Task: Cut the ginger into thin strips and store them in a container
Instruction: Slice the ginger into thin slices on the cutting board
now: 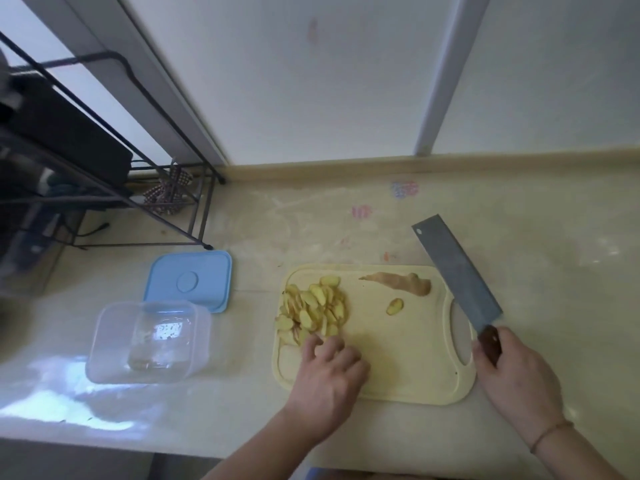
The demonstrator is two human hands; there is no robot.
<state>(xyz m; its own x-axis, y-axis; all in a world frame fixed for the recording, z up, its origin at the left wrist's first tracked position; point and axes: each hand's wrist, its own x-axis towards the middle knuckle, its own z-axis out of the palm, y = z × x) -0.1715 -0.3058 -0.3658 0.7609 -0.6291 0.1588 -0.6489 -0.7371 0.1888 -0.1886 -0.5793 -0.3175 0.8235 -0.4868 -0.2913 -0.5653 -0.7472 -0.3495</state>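
Observation:
A pile of yellow ginger slices [313, 308] lies on the left part of a pale yellow cutting board [398, 358]. One loose slice [394, 306] and a strip of brown ginger peel [401, 283] lie nearer the board's far right. My left hand [329, 370] rests on the board with its fingertips touching the near edge of the pile. My right hand [512, 372] grips the dark wooden handle of a cleaver [457, 275], whose blade is raised above the board's right edge and points away from me. A clear plastic container [149, 341] stands open to the left of the board.
The container's blue lid [190, 280] lies flat behind it. A black wire rack [104, 161] with dark items and a checked cloth [168, 195] stands at the back left. The beige counter meets a wall at the back, and its front edge runs near me.

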